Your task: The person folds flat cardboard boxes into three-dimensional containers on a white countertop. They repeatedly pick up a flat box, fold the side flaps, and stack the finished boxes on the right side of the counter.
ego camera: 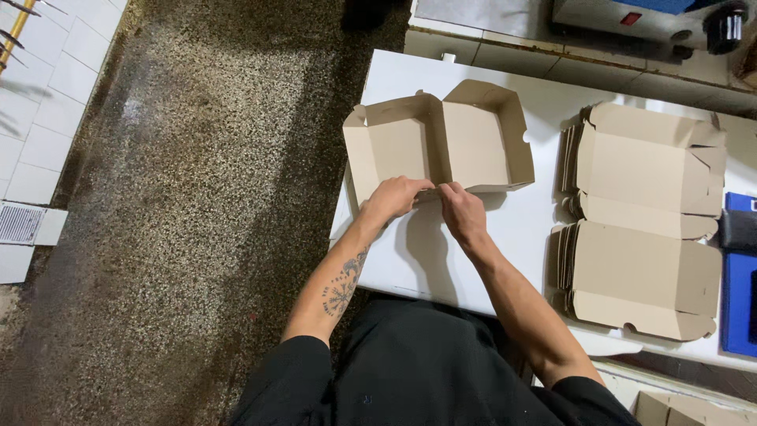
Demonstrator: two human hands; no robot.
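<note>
A brown cardboard box (473, 138) lies opened on the white table (520, 229), with its two halves side by side and their walls standing up. My left hand (392, 197) pinches the near edge of the left half, close to the middle fold. My right hand (461, 211) grips the near edge right beside it, at the fold. Both hands nearly touch each other. My forearms reach in from the bottom of the view.
A stack of flat unfolded cardboard blanks (643, 217) lies on the table's right side. A blue object (740, 292) sits at the far right edge. A speckled dark floor (197, 197) lies left of the table, and a metal counter (552, 24) stands behind it.
</note>
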